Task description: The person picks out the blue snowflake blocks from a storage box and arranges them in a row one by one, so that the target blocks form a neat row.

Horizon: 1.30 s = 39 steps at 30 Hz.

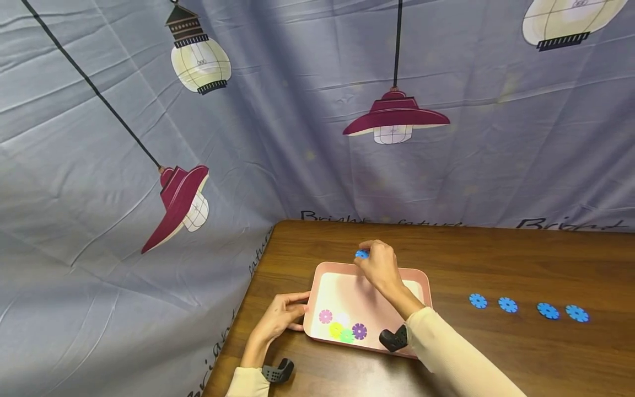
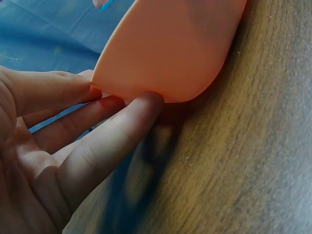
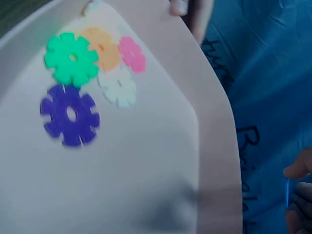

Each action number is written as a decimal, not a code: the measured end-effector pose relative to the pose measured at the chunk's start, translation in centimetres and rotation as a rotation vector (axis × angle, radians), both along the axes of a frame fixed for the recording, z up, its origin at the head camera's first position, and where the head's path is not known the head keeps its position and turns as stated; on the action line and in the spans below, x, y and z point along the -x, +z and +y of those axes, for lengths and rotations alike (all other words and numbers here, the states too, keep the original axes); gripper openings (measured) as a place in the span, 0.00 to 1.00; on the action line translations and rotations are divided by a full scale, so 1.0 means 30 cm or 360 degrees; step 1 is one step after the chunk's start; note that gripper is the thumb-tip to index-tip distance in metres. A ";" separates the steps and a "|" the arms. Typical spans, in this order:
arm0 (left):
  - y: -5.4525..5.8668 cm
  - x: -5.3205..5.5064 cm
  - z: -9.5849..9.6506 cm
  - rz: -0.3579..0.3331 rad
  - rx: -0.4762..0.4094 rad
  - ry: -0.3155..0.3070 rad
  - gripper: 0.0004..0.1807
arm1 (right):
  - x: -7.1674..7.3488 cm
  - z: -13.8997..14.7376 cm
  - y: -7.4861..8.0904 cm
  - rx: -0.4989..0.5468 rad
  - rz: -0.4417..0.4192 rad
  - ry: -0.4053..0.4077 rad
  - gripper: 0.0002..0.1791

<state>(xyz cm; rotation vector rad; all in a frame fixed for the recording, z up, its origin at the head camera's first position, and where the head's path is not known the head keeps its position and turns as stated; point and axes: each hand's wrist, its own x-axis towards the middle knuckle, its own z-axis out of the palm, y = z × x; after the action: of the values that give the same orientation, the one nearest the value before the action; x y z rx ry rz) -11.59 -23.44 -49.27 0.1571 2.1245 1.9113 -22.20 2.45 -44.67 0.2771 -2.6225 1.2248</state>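
Note:
My right hand (image 1: 382, 269) pinches a blue notched disc (image 1: 361, 254) above the far rim of a pink tray (image 1: 421, 275). In the right wrist view that disc is seen edge-on between thumb and fingers. At the tray's left side, my left hand (image 1: 275, 320) holds the edge, its fingertips against the outer wall in the left wrist view. Inside the tray's near-left part lie a pink disc (image 1: 325, 316), a yellow disc (image 1: 335, 330), a green disc (image 1: 347, 336), a purple disc (image 1: 359, 331) and a white disc (image 3: 119, 87).
Several blue notched discs (image 1: 507, 304) lie in a row on the wooden table (image 1: 461, 353), right of the tray. A grey-blue curtain (image 1: 307, 165) with printed lamps hangs along the table's far and left edges.

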 end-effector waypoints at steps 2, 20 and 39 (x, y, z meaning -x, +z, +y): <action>-0.002 0.002 -0.001 -0.0002 0.0004 0.0001 0.23 | 0.007 0.031 0.005 -0.0017 0.0018 -0.0032 0.18; 0.001 0.005 -0.025 0.0025 0.0038 -0.0023 0.24 | 0.029 0.271 0.017 -0.0060 0.0028 -0.0120 0.18; 0.001 0.007 -0.040 0.0009 0.0040 -0.0006 0.24 | 0.013 0.495 0.009 -0.0170 0.0061 -0.0295 0.18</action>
<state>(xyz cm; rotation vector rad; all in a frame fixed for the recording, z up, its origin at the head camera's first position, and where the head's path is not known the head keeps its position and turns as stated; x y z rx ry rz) -11.80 -24.64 -49.25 0.1610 2.1490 1.8838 -22.60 17.31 -44.40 0.0725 -2.6164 1.0118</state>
